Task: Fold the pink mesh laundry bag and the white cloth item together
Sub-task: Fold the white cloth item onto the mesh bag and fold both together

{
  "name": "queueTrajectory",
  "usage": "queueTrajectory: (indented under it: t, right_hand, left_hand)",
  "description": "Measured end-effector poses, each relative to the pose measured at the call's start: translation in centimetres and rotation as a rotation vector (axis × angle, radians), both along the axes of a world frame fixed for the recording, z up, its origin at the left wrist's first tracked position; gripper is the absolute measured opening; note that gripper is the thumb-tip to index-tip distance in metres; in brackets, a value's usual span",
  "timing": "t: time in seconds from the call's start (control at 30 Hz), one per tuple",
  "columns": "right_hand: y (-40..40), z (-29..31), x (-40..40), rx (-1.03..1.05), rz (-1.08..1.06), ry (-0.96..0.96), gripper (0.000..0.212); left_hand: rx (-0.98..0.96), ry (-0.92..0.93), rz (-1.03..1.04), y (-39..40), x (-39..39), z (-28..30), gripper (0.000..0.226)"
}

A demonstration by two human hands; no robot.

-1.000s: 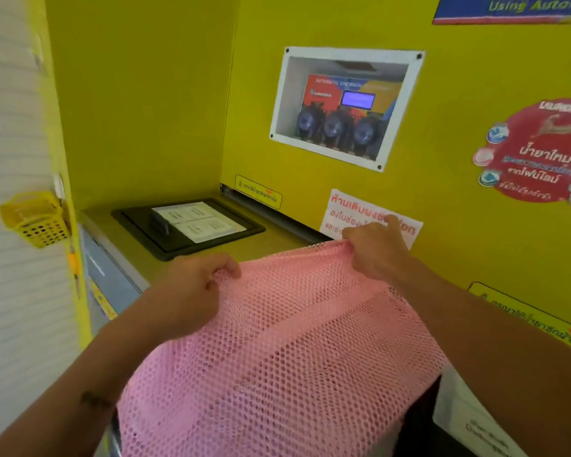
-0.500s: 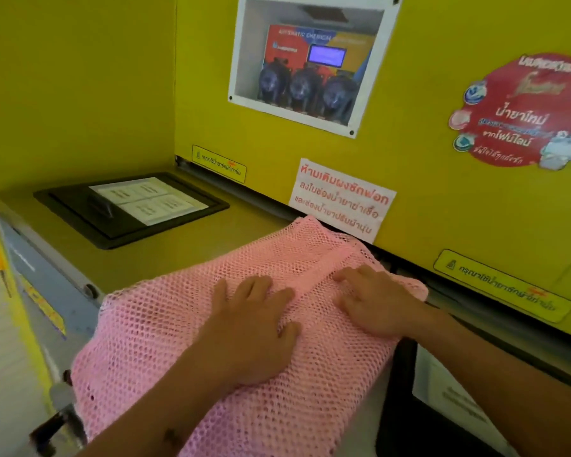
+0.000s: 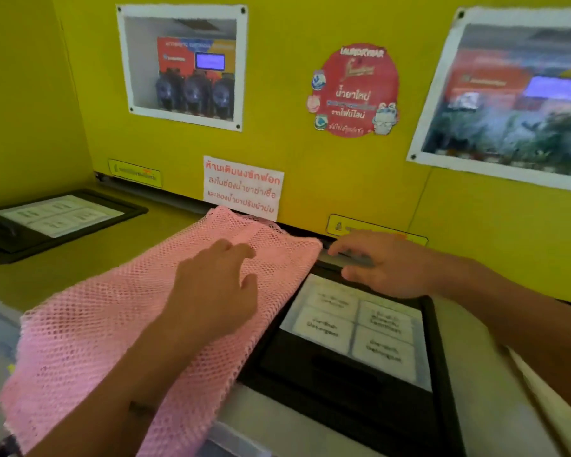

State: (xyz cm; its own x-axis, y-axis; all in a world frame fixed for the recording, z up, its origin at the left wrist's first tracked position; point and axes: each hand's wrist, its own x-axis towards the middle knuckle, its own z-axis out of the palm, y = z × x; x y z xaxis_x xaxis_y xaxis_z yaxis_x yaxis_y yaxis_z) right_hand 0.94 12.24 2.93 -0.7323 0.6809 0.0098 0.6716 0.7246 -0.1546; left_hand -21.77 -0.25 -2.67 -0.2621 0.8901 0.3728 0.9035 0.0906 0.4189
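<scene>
Lying spread on the yellow surface [image 3: 119, 249] of the machine top, the pink mesh laundry bag [image 3: 112, 311] runs its long axis from the near left, where it droops over the front edge, up to the far right, where its corner stops just short of the yellow back panel [image 3: 310, 179] and below the white notice [image 3: 243, 186]. The left hand [image 3: 211, 291] rests on the bag's far-right part, fingers [image 3: 241, 250] loosely extended and slightly spread, pressing on the mesh and gripping nothing. The right hand [image 3: 386, 263] is off the bag altogether, just beside its right edge and over the far rim of the black lid [image 3: 360, 374]; its fingers lie fairly straight and hold nothing that can be seen. So the bag lies to the left of the right hand and under the left, which makes the left hand the nearer one for pinning the mesh while the right would have to come back leftward to take the far-right corner. A pale strip at the near right edge [image 3: 551, 400] may be the white cloth item, but too little of it shows to be sure. Judging by the flat, single layer, no fold has been made yet, and a fold along the long axis seems the likely start.
</scene>
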Motion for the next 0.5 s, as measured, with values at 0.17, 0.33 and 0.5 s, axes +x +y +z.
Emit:
queueTrajectory:
  t: [0.17, 0.33, 0.5]
  right_hand:
    - [-2.3, 1.6, 14.0, -0.102, -0.193, -0.252, 0.054]
    - [-3.5, 0.4, 27.8, -0.205, -0.464, -0.363, 0.056]
    - [-4.2, -4.9, 34.2, -0.23, -0.528, -0.236, 0.066]
  left_hand:
    - [0.151, -0.067, -0.299, -0.6, 12.5, 1.3, 0.033]
    - [0.056, -0.088, -0.534, -1.7, 25.9, -0.1, 0.028]
    - [-0.557, -0.032, -0.687, -3.2, 35.3, -0.8, 0.064]
